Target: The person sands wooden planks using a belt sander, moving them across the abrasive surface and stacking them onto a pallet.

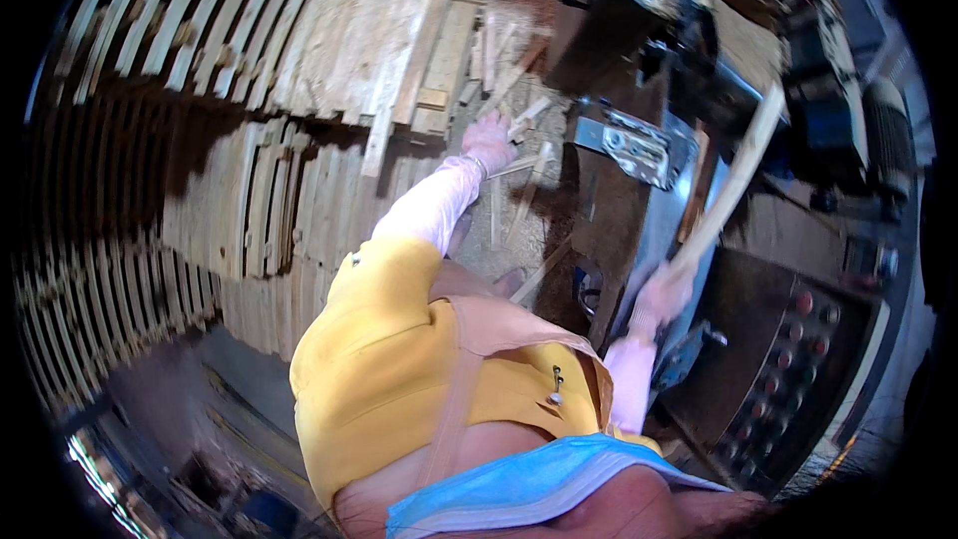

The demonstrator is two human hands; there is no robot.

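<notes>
My right hand point(667, 289) is closed around the near end of a long, pale wooden board point(740, 168). The board slants away to the far right, over the metal bed of a woodworking machine point(639, 155). Out to the left, my left hand point(489, 143) is stretched forward with its fingers extended, somewhat blurred. It hangs over or beside loose wood offcuts point(532, 118), close to the edge of a stack of boards point(349, 40). Nothing is plainly held in it; whether it touches an offcut I cannot make out.
More stacked boards point(225, 195) fill the left side, with slatted rows of strips point(75, 324) beyond. Wood scraps and sawdust cover the floor point(489, 260) between stack and machine. A dark control panel point(788, 364) with several round buttons stands at my right.
</notes>
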